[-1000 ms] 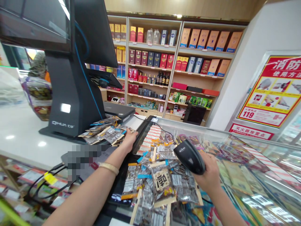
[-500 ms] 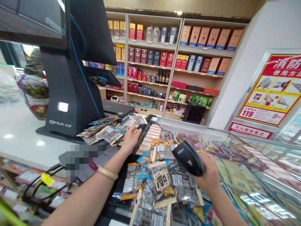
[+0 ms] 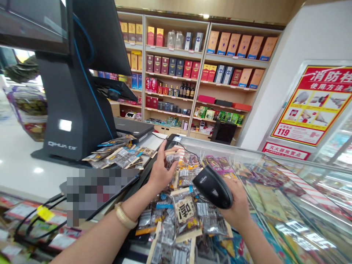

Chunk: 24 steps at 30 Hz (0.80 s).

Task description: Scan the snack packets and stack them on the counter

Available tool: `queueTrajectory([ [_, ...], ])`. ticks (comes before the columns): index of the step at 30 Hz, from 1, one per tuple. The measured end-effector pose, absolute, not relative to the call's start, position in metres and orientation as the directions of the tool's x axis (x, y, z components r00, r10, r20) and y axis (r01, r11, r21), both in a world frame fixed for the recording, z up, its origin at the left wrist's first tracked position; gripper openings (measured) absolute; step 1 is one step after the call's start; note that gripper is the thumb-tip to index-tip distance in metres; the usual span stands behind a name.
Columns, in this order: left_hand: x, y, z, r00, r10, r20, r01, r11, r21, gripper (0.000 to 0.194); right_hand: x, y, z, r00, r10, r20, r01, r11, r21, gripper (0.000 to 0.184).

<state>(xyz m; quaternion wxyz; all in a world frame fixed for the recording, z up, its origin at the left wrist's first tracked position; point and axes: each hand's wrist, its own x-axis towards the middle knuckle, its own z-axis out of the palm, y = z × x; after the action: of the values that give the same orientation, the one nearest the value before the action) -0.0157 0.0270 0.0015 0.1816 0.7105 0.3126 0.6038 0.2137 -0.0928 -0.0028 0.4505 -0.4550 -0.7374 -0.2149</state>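
My left hand (image 3: 162, 170) is closed on a small snack packet (image 3: 170, 158) and holds it up in front of the scanner. My right hand (image 3: 236, 207) grips a black handheld barcode scanner (image 3: 213, 187), its head turned towards that packet. Under both hands a heap of snack packets (image 3: 187, 216) lies on the glass counter (image 3: 275, 190). A second pile of packets (image 3: 118, 154) rests on the white countertop (image 3: 24, 172), left of my left hand and at the foot of the till.
A black till terminal (image 3: 77, 102) with two screens stands at the left, cables (image 3: 30, 227) trailing off the counter edge below it. Shelves of boxed goods and bottles (image 3: 192, 69) fill the back wall. A red fire-safety poster (image 3: 313, 106) hangs at the right.
My left hand left the pile by the till, moved right with its fingers spread, and now holds a packet up before the scanner. The scanner has shifted slightly left.
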Motion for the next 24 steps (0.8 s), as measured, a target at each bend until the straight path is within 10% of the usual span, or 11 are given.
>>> queueTrajectory([
  [13,-0.005,0.018,-0.002,0.208,0.614,0.761,0.153,-0.789,0.595,0.072,0.206,-0.092,0.001,-0.212,0.6,0.771,0.848,0.505,-0.16,0.017],
  [19,-0.008,0.021,-0.002,0.356,0.494,0.793,0.205,-0.869,0.45,0.026,0.212,-0.092,0.0,-0.155,0.515,0.843,0.868,0.478,-0.133,0.018],
  [24,-0.016,0.023,0.0,0.643,0.525,0.558,0.291,-0.841,0.456,0.056,0.223,-0.089,-0.003,-0.102,0.408,0.907,0.896,0.433,-0.095,0.016],
])
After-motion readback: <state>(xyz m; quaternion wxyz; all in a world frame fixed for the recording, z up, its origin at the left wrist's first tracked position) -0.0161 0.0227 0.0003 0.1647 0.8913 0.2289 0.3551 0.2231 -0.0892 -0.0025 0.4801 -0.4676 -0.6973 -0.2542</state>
